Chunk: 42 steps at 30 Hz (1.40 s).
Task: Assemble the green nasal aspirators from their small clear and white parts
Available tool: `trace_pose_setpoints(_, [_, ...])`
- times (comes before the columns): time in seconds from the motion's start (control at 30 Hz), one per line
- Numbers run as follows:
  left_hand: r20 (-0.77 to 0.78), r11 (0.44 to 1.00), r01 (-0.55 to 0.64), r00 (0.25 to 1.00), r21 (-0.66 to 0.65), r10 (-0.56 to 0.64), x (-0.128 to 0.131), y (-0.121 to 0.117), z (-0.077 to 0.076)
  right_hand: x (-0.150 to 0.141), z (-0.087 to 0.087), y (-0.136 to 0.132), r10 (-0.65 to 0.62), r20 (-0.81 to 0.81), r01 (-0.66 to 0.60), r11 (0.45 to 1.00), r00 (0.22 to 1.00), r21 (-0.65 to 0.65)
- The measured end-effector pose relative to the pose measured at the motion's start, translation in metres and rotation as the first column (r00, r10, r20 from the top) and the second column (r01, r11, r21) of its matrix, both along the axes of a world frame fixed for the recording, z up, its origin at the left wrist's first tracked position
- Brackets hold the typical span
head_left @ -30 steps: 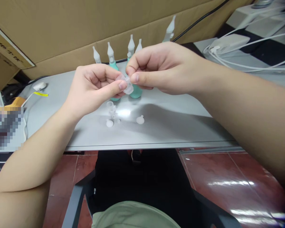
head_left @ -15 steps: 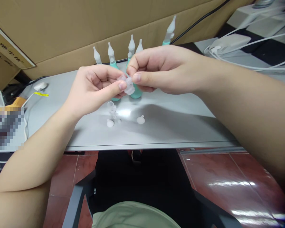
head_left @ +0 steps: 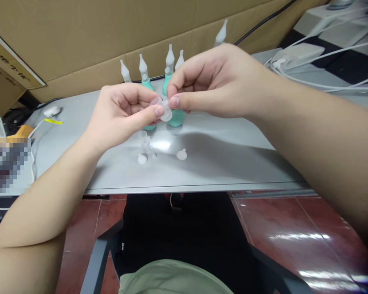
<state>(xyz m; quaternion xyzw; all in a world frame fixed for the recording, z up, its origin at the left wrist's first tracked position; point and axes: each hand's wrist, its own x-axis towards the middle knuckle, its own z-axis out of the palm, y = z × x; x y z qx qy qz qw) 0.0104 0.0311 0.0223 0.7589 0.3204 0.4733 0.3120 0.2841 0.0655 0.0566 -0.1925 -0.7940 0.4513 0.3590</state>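
My left hand (head_left: pixel 127 112) pinches a clear plastic connector (head_left: pixel 165 115) between thumb and fingertips, above the table. My right hand (head_left: pixel 210 87) is closed too, its thumb and forefinger pressed together against the connector's right side. Whatever lies between those right fingertips is too small and covered to make out. Behind the hands stand several nasal aspirators with teal bulbs and white pointed tips, among them one on the left (head_left: pixel 145 77) and one in the middle (head_left: pixel 169 67). The hands partly hide them.
On the table (head_left: pixel 227 171) below the hands lie a clear connector piece (head_left: pixel 143 136), a white tabbed disc (head_left: pixel 181 154), another disc (head_left: pixel 142 159) and tiny white bits. Cardboard (head_left: pixel 95 36) walls the back. White cables (head_left: pixel 319 83) run at the right.
My right hand shifts slightly, its knuckles and wrist rising, while its fingertips stay by the connector. The connector turns a little in my left hand, which hardly moves.
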Motion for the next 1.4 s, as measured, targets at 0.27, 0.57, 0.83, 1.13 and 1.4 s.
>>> trace_pose_setpoints(0.27, [0.018,0.999,0.008,1.0,-0.035,-0.007,0.001,-0.01,0.006,0.004,0.0,0.008,0.091,0.109,-0.092,0.996,0.99,0.003])
trace_pose_setpoints(0.57, [-0.068,0.996,0.085,0.994,0.037,-0.082,-0.007,0.011,-0.01,0.004,0.004,0.005,0.174,0.066,-0.156,0.962,0.982,-0.224])
trace_pose_setpoints(0.83, [-0.092,0.997,0.067,0.994,0.025,-0.065,-0.007,0.011,-0.009,0.003,-0.007,0.014,0.346,-0.07,-0.35,0.888,0.936,-0.299])
trace_pose_setpoints(1.13, [-0.088,0.978,0.011,0.996,0.208,0.008,-0.006,-0.003,-0.004,0.003,0.003,0.005,0.153,0.092,-0.136,0.976,0.984,-0.17])
trace_pose_setpoints(1.4, [-0.061,0.953,-0.068,0.994,0.294,0.09,-0.003,0.0,-0.007,-0.001,0.002,-0.006,-0.081,0.064,0.082,0.997,0.995,-0.008])
